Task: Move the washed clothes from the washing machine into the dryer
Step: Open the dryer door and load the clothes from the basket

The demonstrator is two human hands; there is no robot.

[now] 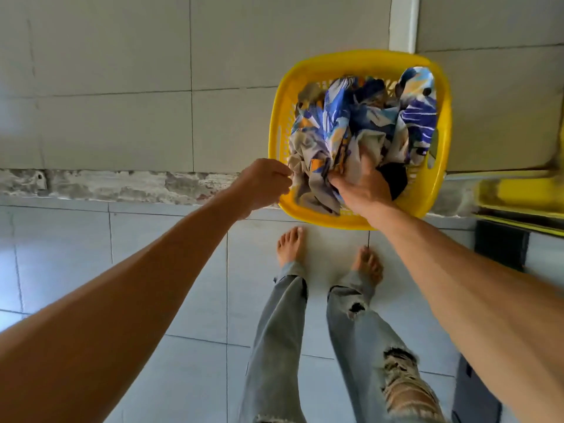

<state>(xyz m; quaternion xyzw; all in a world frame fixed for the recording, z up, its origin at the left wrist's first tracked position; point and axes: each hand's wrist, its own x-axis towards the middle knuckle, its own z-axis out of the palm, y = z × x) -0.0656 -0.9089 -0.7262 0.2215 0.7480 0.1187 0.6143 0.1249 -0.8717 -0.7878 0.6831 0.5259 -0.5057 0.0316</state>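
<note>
A yellow plastic laundry basket stands on the tiled floor against the wall, ahead of my bare feet. It holds a bunched blue, white and orange patterned cloth and something dark beneath. My left hand pinches the cloth's edge at the basket's left rim. My right hand grips a fold of the same cloth at the near side of the basket. No washing machine or dryer drum can be made out.
A grey tiled wall with a rough concrete base strip rises behind the basket. A blurred yellow object and a dark panel sit at the right. A dark object lies at the lower right.
</note>
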